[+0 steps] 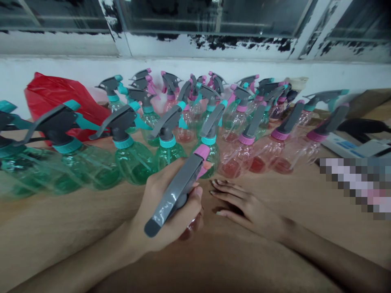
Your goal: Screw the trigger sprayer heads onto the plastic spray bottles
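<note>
My left hand (pixel 166 203) is wrapped round the neck of a pink spray bottle (pixel 180 189) with a grey trigger head and pink nozzle. Most of its body is hidden behind my fingers; a bit of pink shows below them. My right hand (pixel 241 203) rests on the wooden table (pixel 253 260) to the right, fingers stretched out and apart, holding nothing. Just beyond my hands stands a row of spray bottles, green ones such as this green spray bottle (pixel 134 160) on the left and pink ones such as this pink spray bottle (pixel 235 158) on the right.
More spray bottles crowd behind the front row, up to the white wall (pixel 73 65). A red plastic bag (pixel 61 95) lies at the back left. At the right are a cardboard box (pixel 369 108) and a pale device (pixel 345 144). Windows (pixel 183 16) run above.
</note>
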